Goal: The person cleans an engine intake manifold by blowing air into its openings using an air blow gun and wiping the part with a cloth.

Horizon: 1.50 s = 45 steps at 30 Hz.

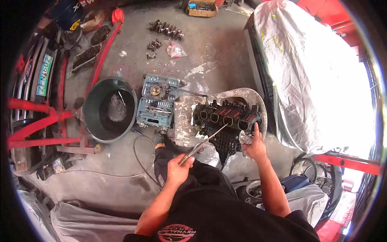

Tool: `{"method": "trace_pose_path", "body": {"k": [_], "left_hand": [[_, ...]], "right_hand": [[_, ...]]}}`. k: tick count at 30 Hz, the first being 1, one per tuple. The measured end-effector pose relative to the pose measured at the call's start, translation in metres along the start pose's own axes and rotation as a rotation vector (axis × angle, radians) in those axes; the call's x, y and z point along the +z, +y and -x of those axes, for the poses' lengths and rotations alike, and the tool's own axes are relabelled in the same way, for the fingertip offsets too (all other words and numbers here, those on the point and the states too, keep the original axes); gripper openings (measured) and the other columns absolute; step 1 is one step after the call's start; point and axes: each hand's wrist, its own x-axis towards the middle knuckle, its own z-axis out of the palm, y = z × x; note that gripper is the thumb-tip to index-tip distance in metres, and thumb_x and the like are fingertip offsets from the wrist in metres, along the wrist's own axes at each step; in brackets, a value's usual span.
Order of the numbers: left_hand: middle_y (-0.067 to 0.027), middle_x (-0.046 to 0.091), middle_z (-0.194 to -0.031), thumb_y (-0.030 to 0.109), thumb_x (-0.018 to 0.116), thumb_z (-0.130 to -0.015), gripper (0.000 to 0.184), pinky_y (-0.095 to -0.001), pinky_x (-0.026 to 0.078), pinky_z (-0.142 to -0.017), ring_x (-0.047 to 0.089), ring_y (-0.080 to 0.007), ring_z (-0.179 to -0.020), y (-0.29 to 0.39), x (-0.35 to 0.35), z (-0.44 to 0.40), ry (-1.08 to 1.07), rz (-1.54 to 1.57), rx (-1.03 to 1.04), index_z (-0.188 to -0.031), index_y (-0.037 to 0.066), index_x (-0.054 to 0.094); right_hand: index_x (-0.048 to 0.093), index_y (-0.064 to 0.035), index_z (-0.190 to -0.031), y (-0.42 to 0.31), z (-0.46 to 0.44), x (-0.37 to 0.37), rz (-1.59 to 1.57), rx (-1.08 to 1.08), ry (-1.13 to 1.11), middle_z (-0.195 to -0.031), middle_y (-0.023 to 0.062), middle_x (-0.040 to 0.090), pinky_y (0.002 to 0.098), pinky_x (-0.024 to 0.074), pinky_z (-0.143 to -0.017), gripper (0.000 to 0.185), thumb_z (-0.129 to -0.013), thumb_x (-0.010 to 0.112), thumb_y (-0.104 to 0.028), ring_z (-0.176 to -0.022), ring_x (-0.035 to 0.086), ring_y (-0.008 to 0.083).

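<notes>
A black intake manifold (pixel 227 117) with several oval ports in a row lies on a worn, pale seat-like stand in front of me. My left hand (pixel 178 170) is closed round the handle of a long, thin tool (pixel 198 148), wider near the grip. Its slender tip reaches one of the middle ports; whether it goes inside I cannot tell. My right hand (pixel 255 147) is at the manifold's right end, index finger stretched along it. A crumpled greyish rag (pixel 244 138) is gripped between the thumb and fingers of that hand.
Left of the stand lies an open blue socket set case (pixel 155 105), beside a large dark tub (pixel 89 117). A crankshaft (pixel 166 30) and small metal parts lie farther off. A covered vehicle (pixel 296 72) is at right; a hose (pixel 135 151) crosses the floor.
</notes>
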Motion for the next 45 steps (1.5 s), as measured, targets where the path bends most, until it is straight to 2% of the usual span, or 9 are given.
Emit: {"method": "trace_pose_path", "body": {"k": [10, 17, 25, 29, 33, 36, 40, 43, 45], "left_hand": [[-0.0110, 0.064, -0.068, 0.027, 0.073, -0.092, 0.025, -0.0362, 0.048, -0.061, 0.058, -0.0180, -0.060, -0.048, 0.057, -0.039, 0.056, -0.051, 0.118, -0.093, 0.002, 0.070], [-0.0137, 0.064, -0.070, 0.029, 0.073, -0.092, 0.026, -0.0377, 0.049, -0.062, 0.059, -0.0236, -0.060, -0.040, 0.093, -0.060, 0.056, -0.024, 0.104, -0.098, 0.004, 0.071], [-0.0039, 0.070, -0.082, 0.026, 0.065, -0.100, 0.024, -0.0268, 0.046, -0.049, 0.052, -0.0078, -0.051, -0.042, 0.118, -0.094, -0.233, 0.378, -0.127, -0.102, 0.003, 0.068], [-0.0062, 0.070, -0.082, 0.028, 0.067, -0.098, 0.026, -0.0308, 0.048, -0.053, 0.057, -0.0129, -0.054, -0.038, 0.101, -0.096, -0.269, 0.185, -0.073, -0.102, 0.003, 0.069], [-0.0170, 0.066, -0.074, 0.031, 0.074, -0.091, 0.031, -0.0408, 0.051, -0.067, 0.063, -0.0273, -0.065, -0.026, 0.087, -0.063, 0.033, -0.139, 0.141, -0.104, 0.003, 0.068], [-0.0110, 0.065, -0.069, 0.030, 0.073, -0.093, 0.030, -0.0361, 0.049, -0.060, 0.059, -0.0205, -0.060, -0.024, 0.055, -0.026, 0.098, -0.179, 0.328, -0.104, 0.003, 0.069], [0.0002, 0.059, -0.068, 0.024, 0.072, -0.095, 0.023, -0.0260, 0.043, -0.050, 0.052, -0.0060, -0.053, -0.012, -0.021, 0.037, -0.001, -0.014, 0.091, -0.106, 0.003, 0.070], [-0.0004, 0.060, -0.068, 0.023, 0.073, -0.094, 0.024, -0.0267, 0.044, -0.051, 0.052, -0.0066, -0.053, 0.014, -0.041, 0.073, -0.034, -0.003, 0.078, -0.108, 0.004, 0.070], [-0.0146, 0.067, -0.075, 0.030, 0.076, -0.090, 0.032, -0.0344, 0.050, -0.063, 0.065, -0.0216, -0.064, 0.027, -0.043, 0.081, -0.047, -0.064, 0.038, -0.109, 0.004, 0.070]], "right_hand": [[-0.026, -0.0029, -0.153, -0.005, -0.035, 0.003, -0.017, 0.124, -0.289, -0.120, 0.0296, 0.065, 0.0470, 0.0534, -0.090, 0.138, -0.070, 0.083, -0.019, -0.105, 0.066, 0.0446], [0.032, -0.0252, -0.157, 0.026, -0.054, -0.051, 0.375, -0.081, -0.235, -0.116, 0.0186, 0.063, 0.0504, 0.0499, -0.092, 0.102, -0.068, 0.079, -0.011, -0.103, 0.067, 0.0386], [0.049, -0.0243, -0.148, -0.021, -0.095, -0.059, 0.684, -0.346, -0.149, -0.143, 0.0132, 0.047, 0.0433, 0.0439, -0.098, 0.091, -0.064, 0.081, -0.012, -0.128, 0.048, 0.0308], [0.065, -0.0188, -0.133, -0.029, -0.117, -0.051, 0.884, -0.535, -0.236, -0.145, 0.0095, 0.049, 0.0398, 0.0422, -0.100, 0.066, -0.069, 0.077, -0.020, -0.127, 0.047, 0.0282], [0.065, -0.0113, -0.128, -0.021, -0.123, -0.038, 0.852, -0.519, -0.364, -0.140, 0.0072, 0.056, 0.0454, 0.0397, -0.108, 0.063, -0.066, 0.075, -0.017, -0.130, 0.047, 0.0305], [0.065, -0.0097, -0.126, -0.044, -0.110, -0.037, 0.865, -0.497, -0.381, -0.135, 0.0069, 0.061, 0.0436, 0.0402, -0.108, 0.060, -0.067, 0.073, -0.016, -0.130, 0.048, 0.0299], [0.064, -0.0091, -0.126, -0.063, -0.094, -0.031, 0.848, -0.480, -0.402, -0.134, 0.0082, 0.062, 0.0424, 0.0405, -0.108, 0.058, -0.069, 0.073, -0.016, -0.134, 0.046, 0.0305], [0.064, -0.0092, -0.126, -0.069, -0.095, -0.030, 0.867, -0.531, -0.353, -0.134, 0.0083, 0.062, 0.0434, 0.0410, -0.108, 0.059, -0.068, 0.075, -0.017, -0.138, 0.045, 0.0304], [0.066, -0.0098, -0.123, -0.073, -0.100, -0.028, 0.895, -0.578, -0.323, -0.129, 0.0079, 0.064, 0.0439, 0.0426, -0.104, 0.053, -0.072, 0.073, -0.019, -0.134, 0.048, 0.0311]]}}
